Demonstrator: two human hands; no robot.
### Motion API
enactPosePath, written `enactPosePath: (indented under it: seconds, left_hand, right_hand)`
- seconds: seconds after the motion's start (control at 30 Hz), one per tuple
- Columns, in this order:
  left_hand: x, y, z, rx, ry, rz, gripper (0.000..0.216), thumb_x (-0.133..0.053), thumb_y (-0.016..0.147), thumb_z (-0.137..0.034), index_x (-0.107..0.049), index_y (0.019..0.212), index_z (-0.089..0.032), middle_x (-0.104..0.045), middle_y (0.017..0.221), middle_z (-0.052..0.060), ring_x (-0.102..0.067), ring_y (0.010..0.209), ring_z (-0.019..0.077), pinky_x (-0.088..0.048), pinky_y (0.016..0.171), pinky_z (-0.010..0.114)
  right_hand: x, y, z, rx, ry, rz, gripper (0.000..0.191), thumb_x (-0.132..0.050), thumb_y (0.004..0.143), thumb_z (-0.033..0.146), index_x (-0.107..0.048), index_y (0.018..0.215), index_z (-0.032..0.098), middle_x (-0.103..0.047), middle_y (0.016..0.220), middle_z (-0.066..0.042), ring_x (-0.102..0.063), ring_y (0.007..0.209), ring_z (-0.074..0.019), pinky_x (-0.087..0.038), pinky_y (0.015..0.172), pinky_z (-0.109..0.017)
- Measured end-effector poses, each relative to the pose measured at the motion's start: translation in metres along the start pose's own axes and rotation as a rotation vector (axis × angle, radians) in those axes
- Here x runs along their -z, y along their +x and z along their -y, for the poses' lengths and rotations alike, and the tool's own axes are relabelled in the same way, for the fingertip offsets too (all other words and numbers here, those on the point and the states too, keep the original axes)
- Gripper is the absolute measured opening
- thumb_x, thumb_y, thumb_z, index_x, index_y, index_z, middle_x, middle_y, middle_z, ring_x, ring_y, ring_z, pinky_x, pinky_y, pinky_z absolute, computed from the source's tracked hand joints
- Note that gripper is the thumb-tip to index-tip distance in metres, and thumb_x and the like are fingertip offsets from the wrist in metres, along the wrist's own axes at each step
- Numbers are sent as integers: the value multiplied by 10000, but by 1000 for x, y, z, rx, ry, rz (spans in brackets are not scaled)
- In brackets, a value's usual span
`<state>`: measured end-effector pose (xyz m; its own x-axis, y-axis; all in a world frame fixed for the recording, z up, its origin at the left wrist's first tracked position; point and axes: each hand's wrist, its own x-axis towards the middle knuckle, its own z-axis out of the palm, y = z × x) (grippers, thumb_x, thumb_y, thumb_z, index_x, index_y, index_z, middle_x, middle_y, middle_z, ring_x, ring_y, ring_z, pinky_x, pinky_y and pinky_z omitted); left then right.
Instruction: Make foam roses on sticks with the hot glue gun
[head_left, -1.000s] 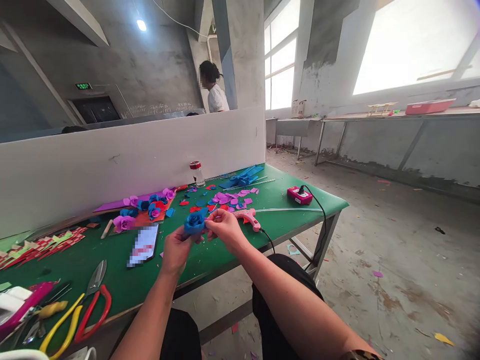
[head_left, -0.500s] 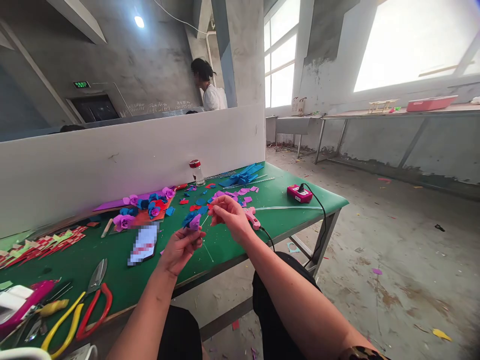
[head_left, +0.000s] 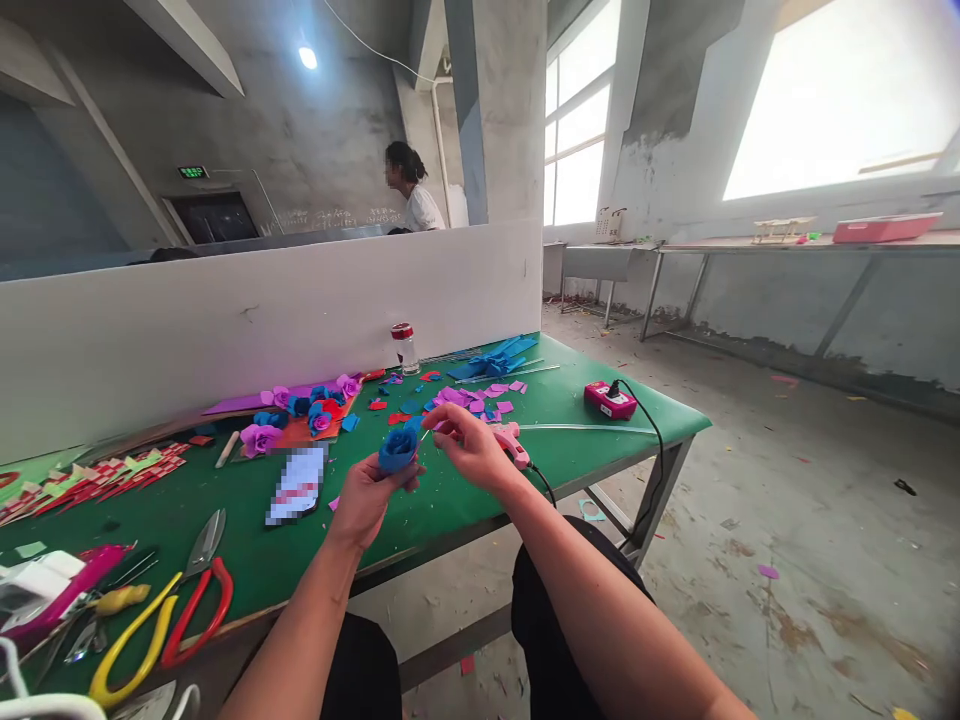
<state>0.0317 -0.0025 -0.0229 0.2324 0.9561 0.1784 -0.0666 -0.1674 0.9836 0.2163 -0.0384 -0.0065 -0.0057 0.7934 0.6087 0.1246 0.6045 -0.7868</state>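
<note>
My left hand (head_left: 369, 492) is closed around the base of a blue paper flower (head_left: 397, 450), its layered petals facing up. Just to the right, my right hand (head_left: 469, 440) is held in a pinch close to the flower; a thin pale strand or stick seems to show at its fingertips, too fine to name. Beyond and beside the right hand lie loose purple paper petals (head_left: 466, 399). A pink glue gun (head_left: 513, 445) rests on the table, partly hidden behind the right hand and wrist.
On the green table (head_left: 442, 510) are finished paper flowers (head_left: 261, 438), a phone (head_left: 297, 486), red-and-yellow-handled shears (head_left: 206, 570), a glass jar (head_left: 405, 352), blue paper strips (head_left: 499, 357) and a pink power box (head_left: 610, 400) with a black cord. A white partition (head_left: 300, 330) stands behind; a person (head_left: 421, 205) is beyond it.
The flower in my left hand has turned: a purple petal showed at its front before, and its blue petals show now. My right hand stays pinched close by. The view has shifted slightly.
</note>
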Motion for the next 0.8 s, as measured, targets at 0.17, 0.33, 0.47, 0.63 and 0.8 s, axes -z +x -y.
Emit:
enactPosePath:
  seconds: [0.17, 0.33, 0.47, 0.63, 0.8]
  left_hand:
    - [5, -2, 0, -322, 280, -249, 174, -790, 607, -337, -713, 644, -186, -611, 590, -17, -524, 604, 152, -447, 596, 267]
    - [6, -7, -4, -430, 354, -342, 179, -730, 631, -358, -666, 597, -194, -555, 560, -27, -466, 575, 144, -414, 570, 251]
    - [6, -8, -6, -428, 402, -364, 152, -719, 639, -352, -704, 647, -201, -592, 570, -24, -490, 588, 154, -424, 592, 245]
    - [9, -6, -2, -406, 419, -345, 230, -752, 638, -408, -758, 734, -199, -657, 634, -12, -525, 618, 166, -413, 586, 238]
    - [10, -7, 0, -386, 398, -314, 259, -783, 630, -420, -775, 777, -206, -674, 649, -11, -552, 642, 178, -430, 609, 246]
  right_hand:
    - [3, 0, -4, -197, 208, -93, 229, -579, 858, 432, -655, 933, 229, -658, 939, -10, -582, 712, -131, -487, 732, -284]
    - [-8, -4, 2, -334, 316, 5, 456, -648, 800, 626, -748, 821, 181, -691, 819, -33, -577, 708, -139, -480, 747, -287]
    - [-20, -5, 2, -365, 328, -31, 424, -816, 638, 562, -799, 821, 179, -683, 700, -17, -576, 673, -146, -457, 698, -286]
    - [-24, -4, 6, -371, 285, -82, 373, -809, 640, 522, -808, 769, 171, -643, 614, -8, -521, 610, -130, -400, 605, -265]
    - [-23, -4, 4, -348, 232, -94, 352, -754, 691, 518, -790, 698, 168, -618, 592, -10, -490, 595, -128, -365, 557, -254]
